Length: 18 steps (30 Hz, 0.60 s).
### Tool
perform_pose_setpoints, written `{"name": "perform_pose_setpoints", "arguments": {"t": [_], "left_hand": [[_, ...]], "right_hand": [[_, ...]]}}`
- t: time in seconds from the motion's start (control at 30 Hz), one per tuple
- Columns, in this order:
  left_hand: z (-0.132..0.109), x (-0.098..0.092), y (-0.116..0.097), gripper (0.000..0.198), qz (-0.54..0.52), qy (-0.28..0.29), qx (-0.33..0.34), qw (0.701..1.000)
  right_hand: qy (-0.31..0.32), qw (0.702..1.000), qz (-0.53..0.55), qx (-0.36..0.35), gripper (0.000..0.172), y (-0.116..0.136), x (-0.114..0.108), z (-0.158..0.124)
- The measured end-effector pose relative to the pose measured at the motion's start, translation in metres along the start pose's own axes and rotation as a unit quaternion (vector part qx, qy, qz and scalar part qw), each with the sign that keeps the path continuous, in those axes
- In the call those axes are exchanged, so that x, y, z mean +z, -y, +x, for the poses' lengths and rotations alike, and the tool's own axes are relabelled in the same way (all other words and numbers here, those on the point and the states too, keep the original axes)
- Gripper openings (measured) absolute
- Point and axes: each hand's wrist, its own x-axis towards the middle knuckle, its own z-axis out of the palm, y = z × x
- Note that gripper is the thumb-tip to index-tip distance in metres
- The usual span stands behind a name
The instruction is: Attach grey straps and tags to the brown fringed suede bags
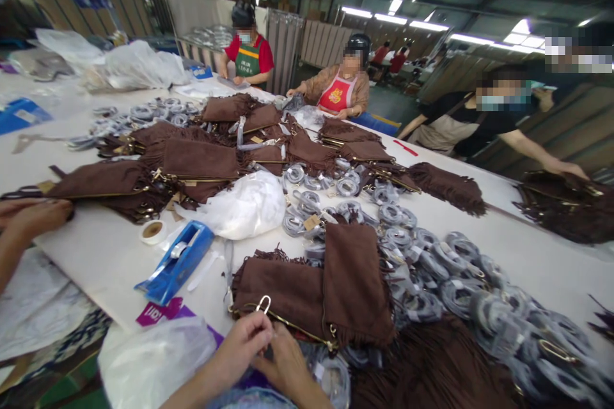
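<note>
My left hand [245, 340] is closed in a pinch at the table's near edge, with a shiny metal clasp [263, 304] sticking up from its fingertips. Right beside it, my right hand [286, 359] is closed too, its fingertips meeting the left ones; what lies between them is hidden. Just beyond both hands lies a brown fringed bag [283, 287] with a gold zipper. A second brown bag [357, 281] overlaps its right end. Clear plastic film [156, 358] is bunched left of my wrists.
Wrapped coiled straps [432, 262] cover the table's right side. A blue tape dispenser [177, 262], a tape roll [153, 231] and a white plastic bag [244, 204] lie ahead. Brown bags [201, 158] are heaped mid-table. Another person's hands [41, 217] work at left; several people stand across.
</note>
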Motion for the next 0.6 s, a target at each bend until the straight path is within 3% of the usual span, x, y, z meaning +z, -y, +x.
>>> {"name": "perform_pose_setpoints", "arguments": {"t": [0.07, 0.23, 0.37, 0.43, 0.5, 0.6], "left_hand": [[-0.003, 0.001, -0.005, 0.019, 0.074, 0.022, 0.039, 0.996], [0.01, -0.023, -0.017, 0.021, 0.269, -0.045, 0.128, 0.953], [0.031, -0.029, 0.0, 0.055, 0.486, 0.081, 0.128, 0.86], [0.039, -0.026, 0.008, 0.051, 0.553, 0.101, 0.11, 0.82], [0.045, -0.025, 0.009, 0.032, 0.571, 0.088, 0.102, 0.81], [0.051, -0.031, -0.002, 0.019, 0.541, 0.063, 0.126, 0.829]], "right_hand": [[0.014, 1.0, -0.013, -0.005, 0.027, 0.001, 0.007, 0.006], [0.031, 0.999, -0.002, 0.021, 0.043, -0.003, -0.007, -0.014], [0.017, 0.997, 0.053, 0.056, 0.023, -0.004, -0.027, -0.042], [0.013, 0.992, 0.116, 0.051, 0.026, -0.006, -0.034, -0.051], [0.004, 0.98, 0.196, 0.044, 0.029, -0.008, -0.037, -0.054], [-0.022, 0.951, 0.306, 0.045, 0.037, -0.007, -0.036, -0.051]]}}
